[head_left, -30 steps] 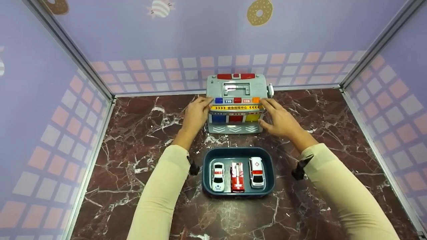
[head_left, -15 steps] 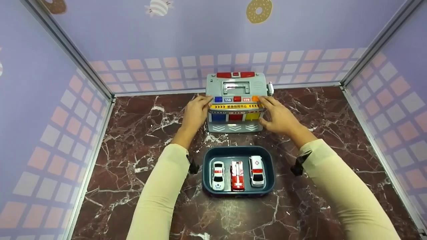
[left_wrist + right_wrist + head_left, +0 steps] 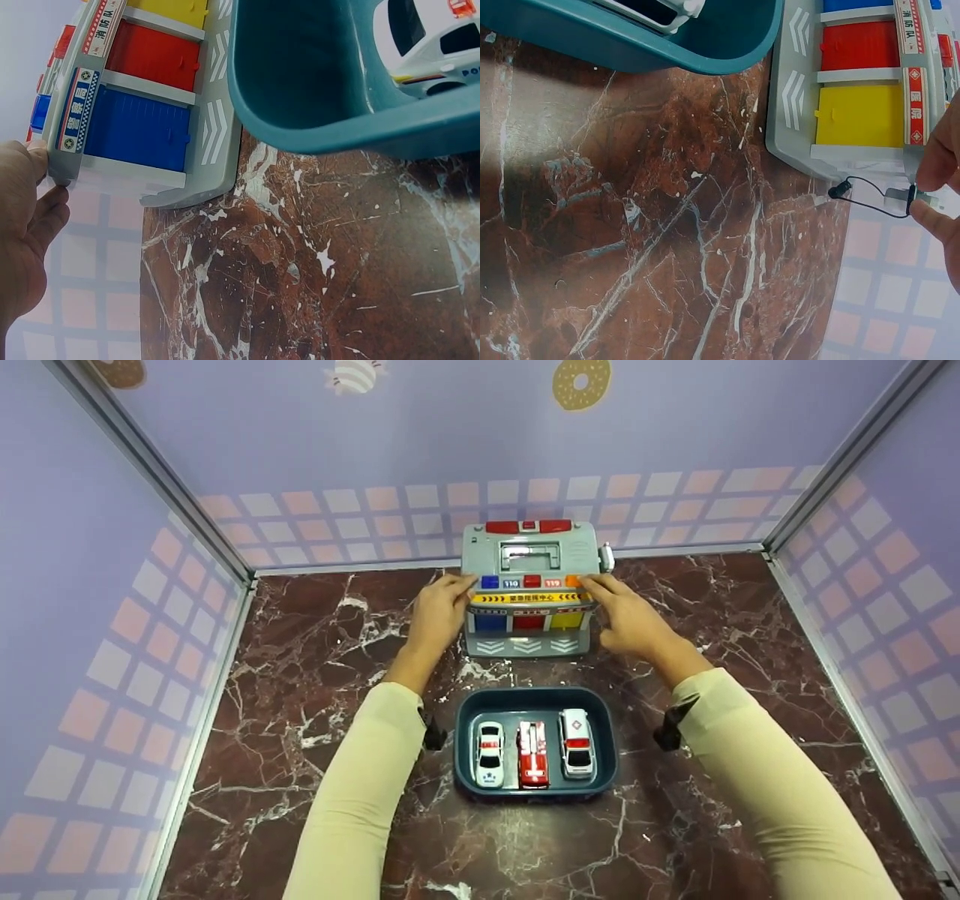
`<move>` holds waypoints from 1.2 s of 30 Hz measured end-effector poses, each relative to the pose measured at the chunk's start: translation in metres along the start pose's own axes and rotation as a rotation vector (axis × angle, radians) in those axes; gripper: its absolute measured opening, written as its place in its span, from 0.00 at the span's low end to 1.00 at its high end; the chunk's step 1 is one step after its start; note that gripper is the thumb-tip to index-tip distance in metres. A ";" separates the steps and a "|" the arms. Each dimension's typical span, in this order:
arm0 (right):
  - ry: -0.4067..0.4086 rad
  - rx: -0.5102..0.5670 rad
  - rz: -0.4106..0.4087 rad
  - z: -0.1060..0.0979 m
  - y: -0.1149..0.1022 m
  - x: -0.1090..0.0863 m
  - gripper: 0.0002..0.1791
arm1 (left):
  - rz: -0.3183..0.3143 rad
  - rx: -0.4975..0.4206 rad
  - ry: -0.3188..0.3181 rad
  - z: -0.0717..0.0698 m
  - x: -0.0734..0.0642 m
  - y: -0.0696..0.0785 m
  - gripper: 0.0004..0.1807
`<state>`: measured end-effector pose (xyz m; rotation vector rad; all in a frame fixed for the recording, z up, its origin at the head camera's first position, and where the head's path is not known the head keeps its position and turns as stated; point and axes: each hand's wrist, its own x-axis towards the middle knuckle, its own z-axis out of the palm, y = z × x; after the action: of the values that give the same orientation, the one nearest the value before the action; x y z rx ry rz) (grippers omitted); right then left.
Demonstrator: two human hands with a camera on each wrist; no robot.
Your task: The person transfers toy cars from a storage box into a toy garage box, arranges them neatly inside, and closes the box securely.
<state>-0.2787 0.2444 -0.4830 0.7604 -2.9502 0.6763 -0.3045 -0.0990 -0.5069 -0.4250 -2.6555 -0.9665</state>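
A grey toy garage [image 3: 529,646] with blue, red and yellow doors stands against the back wall. My left hand [image 3: 439,611] grips its left roof corner, fingers on top; in the left wrist view the thumb [image 3: 49,217] lies just under that corner. On the opposite side my right hand [image 3: 634,619] holds the right roof corner, fingertips beside the orange button [image 3: 573,581]. In the right wrist view a black cord loop [image 3: 871,212] hangs by the right finger and thumb, with a small dark piece at its end. The doors are down.
In front of the garage sits a dark teal tray [image 3: 536,796] holding a toy police car [image 3: 490,754], a red fire truck [image 3: 533,757] and a white ambulance [image 3: 577,744]. Patterned panels wall the marbled tabletop [image 3: 315,697] at the back and both sides.
The right thumb has drawn back slightly from the garage's front to its right side. Both hands stay at the roof corners; the garage and the cars keep their places.
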 end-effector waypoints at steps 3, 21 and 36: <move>-0.012 0.005 0.006 0.000 0.000 0.000 0.56 | -0.004 0.002 0.000 0.000 0.000 0.000 0.17; -0.008 0.008 0.022 -0.001 0.000 0.000 0.55 | -0.032 -0.006 -0.002 -0.001 0.001 0.002 0.17; -0.018 0.002 0.015 0.000 0.000 0.002 0.51 | -0.047 0.017 -0.007 -0.001 0.000 0.001 0.17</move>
<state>-0.2801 0.2438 -0.4826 0.7489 -2.9744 0.6779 -0.3040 -0.0987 -0.5057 -0.3637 -2.6894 -0.9573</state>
